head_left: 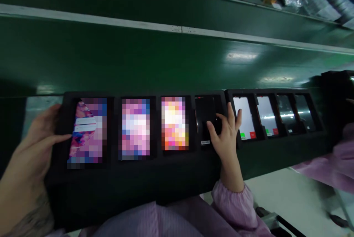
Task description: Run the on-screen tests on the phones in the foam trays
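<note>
The left hand (33, 148) is clasped around the left edge of a long black rectangular tray (114, 130), its thumb laid beside a lit, multicoloured rectangular phone (85, 126), and the right hand (226, 135) is held with fingers parted over a black, dark-screened phone (204, 113) near the right edge, though whether that phone is gripped cannot be told. Between them, two more brightly lit phones (135, 130) are seated in recesses. Just beside the right edge, a second black tray (298, 139) is filled with four phones (243, 115), backed by a glossy green counter (166, 59).
</note>
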Action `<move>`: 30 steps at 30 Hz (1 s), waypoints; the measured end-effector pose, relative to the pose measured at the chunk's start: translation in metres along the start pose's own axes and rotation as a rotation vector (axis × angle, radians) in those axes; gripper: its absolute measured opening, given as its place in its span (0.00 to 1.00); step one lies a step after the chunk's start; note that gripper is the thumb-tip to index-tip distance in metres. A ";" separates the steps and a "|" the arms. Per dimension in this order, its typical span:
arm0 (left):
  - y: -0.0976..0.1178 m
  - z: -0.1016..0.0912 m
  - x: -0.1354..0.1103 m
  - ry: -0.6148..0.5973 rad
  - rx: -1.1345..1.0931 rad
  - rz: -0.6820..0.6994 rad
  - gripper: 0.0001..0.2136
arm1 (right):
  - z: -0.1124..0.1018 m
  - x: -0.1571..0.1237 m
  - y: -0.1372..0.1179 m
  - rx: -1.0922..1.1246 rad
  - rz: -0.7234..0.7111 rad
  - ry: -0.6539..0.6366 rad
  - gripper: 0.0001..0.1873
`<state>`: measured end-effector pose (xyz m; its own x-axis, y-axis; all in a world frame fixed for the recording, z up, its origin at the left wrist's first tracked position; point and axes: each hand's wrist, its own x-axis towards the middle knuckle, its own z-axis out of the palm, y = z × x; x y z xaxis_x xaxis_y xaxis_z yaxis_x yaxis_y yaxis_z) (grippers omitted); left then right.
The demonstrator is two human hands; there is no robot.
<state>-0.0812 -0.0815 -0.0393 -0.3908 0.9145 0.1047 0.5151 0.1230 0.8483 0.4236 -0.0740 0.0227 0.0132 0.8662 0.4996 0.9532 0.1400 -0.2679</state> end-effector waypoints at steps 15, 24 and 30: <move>0.042 0.003 0.011 -0.049 -0.300 -0.160 0.60 | 0.004 -0.005 -0.136 0.408 -0.601 -0.488 0.15; 0.049 0.001 -0.007 0.042 -0.388 -0.261 0.38 | -0.001 -0.006 -0.119 0.296 -0.376 -0.273 0.19; 0.070 0.003 -0.016 0.050 -0.337 -0.270 0.35 | -0.009 -0.012 -0.075 0.226 -0.314 -0.153 0.17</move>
<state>-0.0366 -0.0862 0.0171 -0.5178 0.8461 -0.1265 0.1146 0.2151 0.9698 0.3549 -0.0987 0.0440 -0.3285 0.8238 0.4619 0.8136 0.4952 -0.3046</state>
